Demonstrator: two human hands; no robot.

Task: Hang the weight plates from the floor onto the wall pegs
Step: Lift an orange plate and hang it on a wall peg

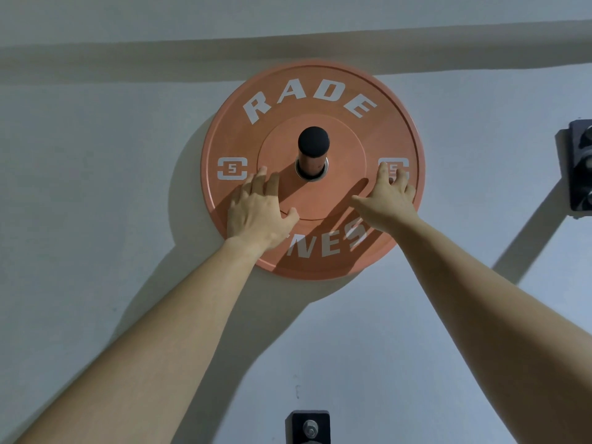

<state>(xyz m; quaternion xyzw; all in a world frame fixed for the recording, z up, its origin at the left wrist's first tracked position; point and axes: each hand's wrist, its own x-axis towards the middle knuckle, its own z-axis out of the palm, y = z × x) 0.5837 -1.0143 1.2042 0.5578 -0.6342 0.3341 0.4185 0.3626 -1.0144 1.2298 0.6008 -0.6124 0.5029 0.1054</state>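
An orange weight plate with white lettering and "5" marks hangs on a black-capped wall peg that pokes through its centre hole. My left hand lies flat against the plate's lower left face, fingers spread and straight. My right hand presses on the right side of the plate, its fingers over the right "5" mark. Neither hand curls round the plate's rim.
The plate sits against a pale grey wall. A black peg bracket is mounted at the right edge of view. Another black bracket with a bolt sits low on the wall, below the plate.
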